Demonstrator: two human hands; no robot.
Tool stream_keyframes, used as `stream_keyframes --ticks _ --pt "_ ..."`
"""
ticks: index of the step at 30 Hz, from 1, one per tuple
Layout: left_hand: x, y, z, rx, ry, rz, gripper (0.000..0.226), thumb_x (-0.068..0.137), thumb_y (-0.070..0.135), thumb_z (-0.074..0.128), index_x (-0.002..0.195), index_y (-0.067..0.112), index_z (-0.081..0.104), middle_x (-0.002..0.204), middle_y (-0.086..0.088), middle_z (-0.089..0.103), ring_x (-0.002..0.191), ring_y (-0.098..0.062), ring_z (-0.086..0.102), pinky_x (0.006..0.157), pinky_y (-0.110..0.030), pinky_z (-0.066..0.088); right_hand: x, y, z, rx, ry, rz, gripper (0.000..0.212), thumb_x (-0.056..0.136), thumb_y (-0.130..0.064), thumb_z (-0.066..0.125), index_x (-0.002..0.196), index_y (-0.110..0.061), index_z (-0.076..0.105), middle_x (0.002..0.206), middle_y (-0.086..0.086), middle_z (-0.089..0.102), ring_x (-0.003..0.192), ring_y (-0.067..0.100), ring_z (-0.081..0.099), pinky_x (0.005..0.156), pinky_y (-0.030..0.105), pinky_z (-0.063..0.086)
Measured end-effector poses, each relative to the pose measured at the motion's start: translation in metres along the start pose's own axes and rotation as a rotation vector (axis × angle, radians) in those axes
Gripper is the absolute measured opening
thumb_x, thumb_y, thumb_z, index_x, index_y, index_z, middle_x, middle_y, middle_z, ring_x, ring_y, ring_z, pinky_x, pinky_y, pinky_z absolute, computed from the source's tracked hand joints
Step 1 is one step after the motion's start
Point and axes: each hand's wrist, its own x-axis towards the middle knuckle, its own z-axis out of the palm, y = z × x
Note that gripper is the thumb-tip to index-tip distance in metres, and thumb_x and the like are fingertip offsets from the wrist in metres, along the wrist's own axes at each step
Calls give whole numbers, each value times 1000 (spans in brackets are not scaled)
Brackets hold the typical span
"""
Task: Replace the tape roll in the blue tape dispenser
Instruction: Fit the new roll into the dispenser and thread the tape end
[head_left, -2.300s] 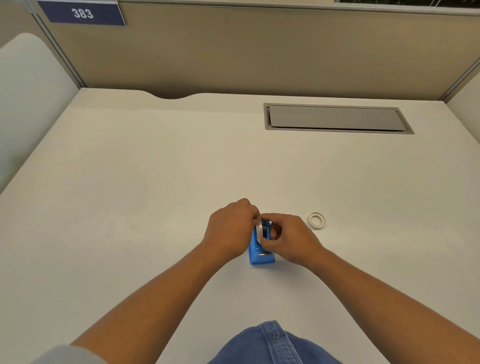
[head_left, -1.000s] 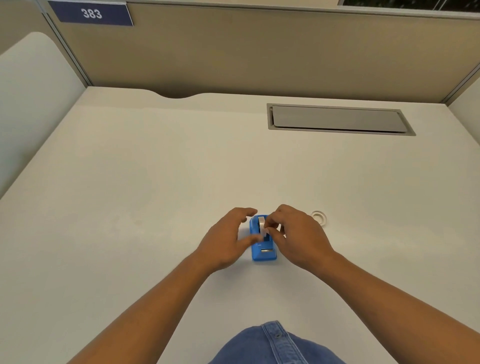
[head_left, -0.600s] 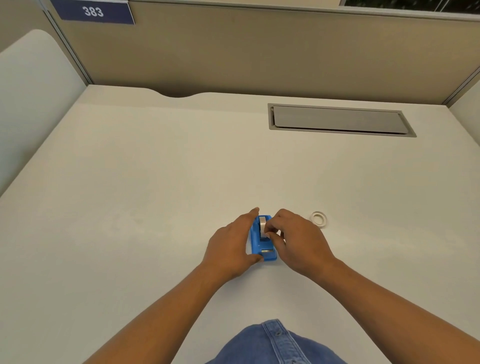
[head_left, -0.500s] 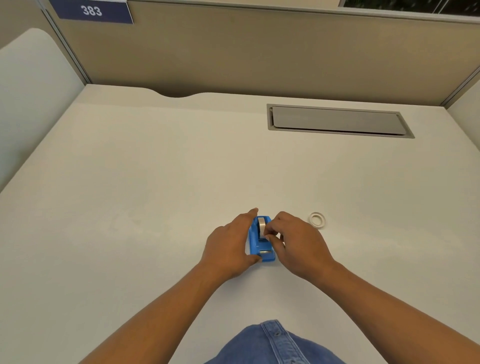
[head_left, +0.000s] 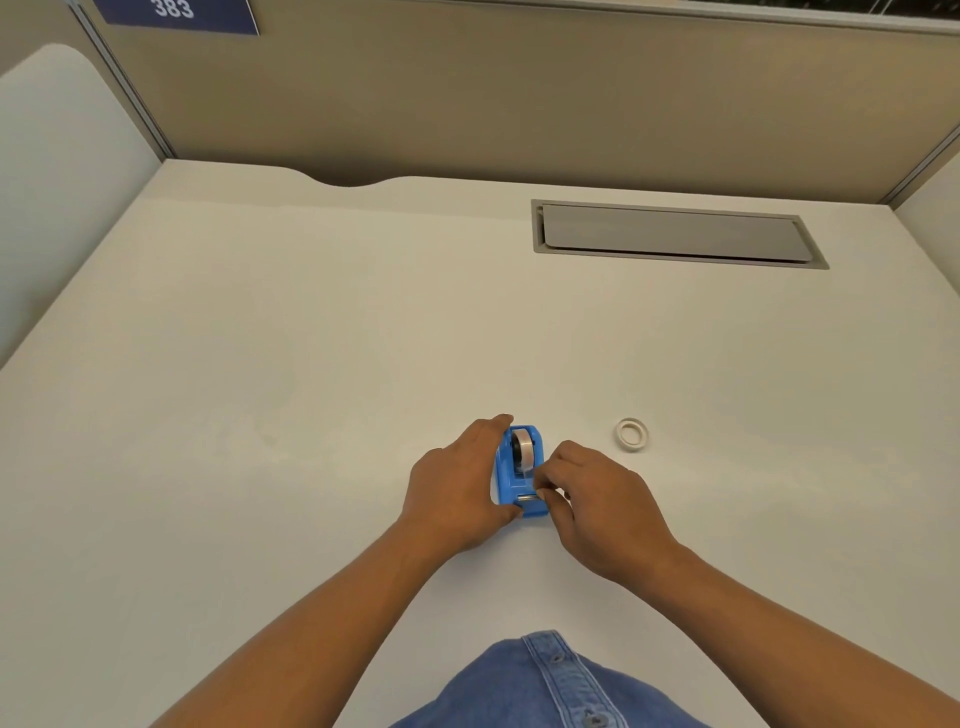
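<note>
The blue tape dispenser (head_left: 521, 475) sits on the pale table (head_left: 311, 338) right in front of me, its cutter end toward my body and the roll end pointing away. A tape roll (head_left: 523, 449) stands on edge in its cradle, and a strip of tape runs from it down toward the metal blade at the near end. My left hand (head_left: 457, 493) cups the dispenser's left side, fingers laid along the blue wall with the fingertips reaching past the far end and the thumb tucked against the near corner, so it is closed loosely around the body. My right hand (head_left: 597, 504) is on the other side, thumb and forefinger pinched together right at the blade; they seem to be pinching the free end of the tape, though the strip is too thin and clear for me to be sure. The other fingers of that hand are curled in. To the right of the dispenser, apart from both hands, a white empty tape ring (head_left: 631, 434) lies flat on the table. Farther back, a grey cable hatch (head_left: 675, 234) is set into the tabletop, and a blue placard (head_left: 176, 13) reading 383 hangs on the partition.
</note>
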Motion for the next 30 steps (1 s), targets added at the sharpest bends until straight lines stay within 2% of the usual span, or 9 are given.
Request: stream_keyframes --ticks 2,5,10,15,22,27,30 --pt "0 0 0 -5 4 -6 98 61 58 78 141 37 25 141 14 51 103 -15 66 81 -29 50 -3 -1 0 -23 1 -23 10 91 -18 59 95 -19 68 90 -3 63 76 17 58 58 23 40" --pt "0 0 1 -7 6 -9 98 61 59 78 141 36 26 140 13 52 102 -15 66 80 -29 50 -6 -4 0 -59 3 -62 6 87 -15 65 90 -18 69 85 -1 64 70 18 58 54 27 46" --pt "1 -1 2 -23 -2 -21 99 58 59 79 140 38 26 140 14 51 102 -15 66 79 -26 48 -14 -6 1 -70 11 -65 7 88 -20 65 92 -19 71 85 -2 66 70 16 59 57 27 51" --pt "1 -1 4 -33 2 -30 99 59 59 80 140 38 27 141 14 51 103 -14 65 83 -30 51 -21 -7 4 -92 0 -80 10 86 -22 66 94 -18 73 83 -1 68 69 16 60 56 20 39" --pt "2 -1 5 -59 -1 -36 99 58 59 80 139 39 27 140 14 51 103 -13 65 82 -28 50 -22 -3 16 -114 94 -118 14 67 -22 82 74 -16 72 63 -1 66 51 12 55 49 16 32" --pt "3 -3 4 -85 -21 -45 102 56 60 82 140 40 27 142 16 49 107 -11 63 82 -25 45 -19 5 28 -156 163 -185 15 66 -19 82 72 -14 69 62 2 65 49 15 54 47 18 32" --pt "5 -4 0 -178 -87 -52 106 53 63 81 141 41 27 144 18 46 99 -4 62 79 -20 41 -17 11 34 -183 210 -236 14 68 -18 80 71 -12 69 61 4 65 48 17 54 44 21 35"
